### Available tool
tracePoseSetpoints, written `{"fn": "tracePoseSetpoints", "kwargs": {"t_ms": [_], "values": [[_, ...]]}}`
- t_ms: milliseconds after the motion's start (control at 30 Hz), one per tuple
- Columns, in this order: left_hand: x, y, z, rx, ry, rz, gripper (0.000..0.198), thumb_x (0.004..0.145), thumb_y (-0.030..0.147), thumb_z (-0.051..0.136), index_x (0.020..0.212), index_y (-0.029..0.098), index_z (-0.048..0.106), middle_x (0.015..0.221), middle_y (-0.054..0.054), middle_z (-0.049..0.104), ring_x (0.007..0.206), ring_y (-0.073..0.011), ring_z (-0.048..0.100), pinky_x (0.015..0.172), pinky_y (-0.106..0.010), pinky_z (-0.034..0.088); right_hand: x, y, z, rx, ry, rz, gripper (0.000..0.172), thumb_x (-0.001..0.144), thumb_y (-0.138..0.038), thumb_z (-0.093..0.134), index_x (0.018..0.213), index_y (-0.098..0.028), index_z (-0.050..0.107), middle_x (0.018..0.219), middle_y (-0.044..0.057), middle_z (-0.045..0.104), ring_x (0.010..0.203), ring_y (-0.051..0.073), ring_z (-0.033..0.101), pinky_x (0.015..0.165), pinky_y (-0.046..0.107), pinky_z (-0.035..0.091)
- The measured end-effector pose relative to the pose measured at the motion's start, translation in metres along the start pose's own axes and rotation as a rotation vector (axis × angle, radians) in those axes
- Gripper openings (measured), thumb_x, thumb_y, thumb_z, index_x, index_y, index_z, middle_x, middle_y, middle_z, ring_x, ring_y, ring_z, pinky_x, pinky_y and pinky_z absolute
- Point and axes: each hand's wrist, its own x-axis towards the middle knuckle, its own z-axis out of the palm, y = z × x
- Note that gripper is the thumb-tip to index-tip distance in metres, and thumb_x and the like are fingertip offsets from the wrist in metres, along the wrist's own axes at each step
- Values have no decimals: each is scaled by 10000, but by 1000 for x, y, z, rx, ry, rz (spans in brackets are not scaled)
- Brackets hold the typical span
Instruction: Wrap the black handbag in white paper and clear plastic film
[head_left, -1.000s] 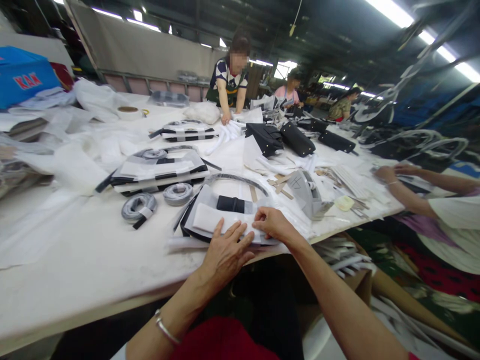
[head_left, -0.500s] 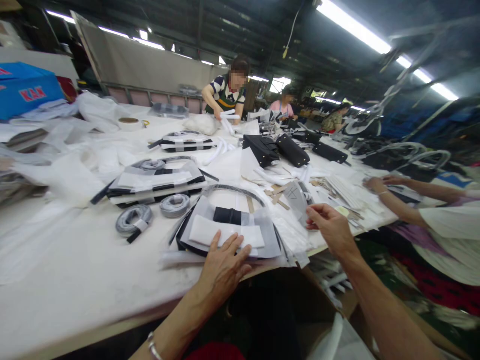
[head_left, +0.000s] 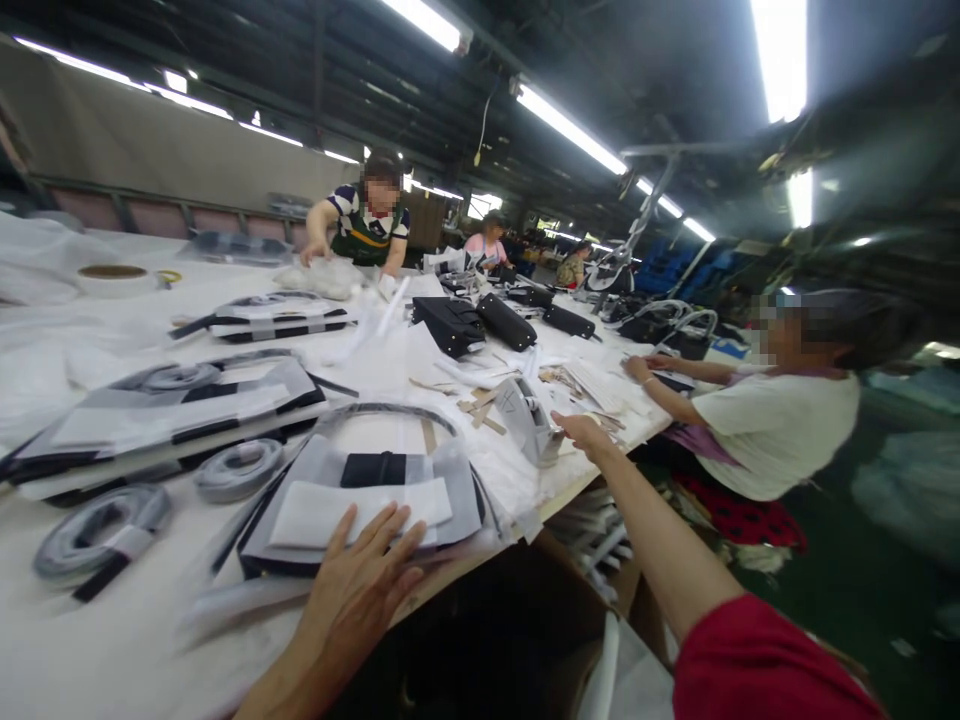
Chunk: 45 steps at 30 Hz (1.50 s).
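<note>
My left hand (head_left: 360, 580) lies flat with fingers spread on the near edge of a wrapped bag (head_left: 367, 500), grey paper and a white sheet over black material, with a curved handle arching behind it. My right hand (head_left: 589, 437) reaches out to the right along the table edge, next to a grey tape dispenser (head_left: 525, 415). Its fingers look loosely extended and nothing shows in them.
Rolled grey straps (head_left: 236, 468) and another wrapped bag (head_left: 172, 410) lie to the left on the white table (head_left: 112, 640). Black bags (head_left: 450, 322) sit further back. A seated person in a white top (head_left: 772, 420) works at the right; other workers stand at the far end.
My right hand left the wrapped bag and moved right toward the tape dispenser. My head turned right, shifting everything left in view. The left hand stayed on the bag.
</note>
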Motion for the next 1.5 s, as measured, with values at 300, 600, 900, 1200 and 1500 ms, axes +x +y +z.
{"fn": "tracePoseSetpoints", "kwargs": {"t_ms": [300,600,900,1200,1500], "values": [[0,-2,-1,36,-38,33,319,933,344,552,1243,314,621,1289,-32,657,1181,-252,617,1137,-456,265,17,-4,25,219,10,231,257,932,-361,613,1059,-138,631,1024,49,659,846,159,644,731,330,565],[-1,-3,2,31,-51,48,321,941,334,543,1254,314,611,1307,-38,645,1210,-268,595,1144,-496,237,-7,17,6,366,121,140,273,976,-311,459,780,-160,574,736,6,633,685,113,615,666,223,529],[1,3,-2,-52,-54,-43,279,969,339,506,1221,316,624,1302,-27,649,1231,-261,580,1132,-506,242,-40,37,19,168,-55,320,252,956,-387,576,1032,-152,623,931,31,650,735,120,619,649,275,548],[3,11,-11,-152,-161,-130,352,896,411,656,1227,304,597,1313,-36,632,1266,-255,543,1152,-519,228,-79,-12,-23,66,-369,-130,324,875,-502,533,741,-207,525,677,-6,560,621,144,545,626,282,463],[5,16,-17,-124,-202,-142,315,941,361,588,1245,285,565,1313,-53,616,1276,-242,518,1153,-545,238,-130,-200,32,-419,-1197,-649,206,856,-384,581,783,-192,568,668,-34,557,617,114,476,540,229,320]]}}
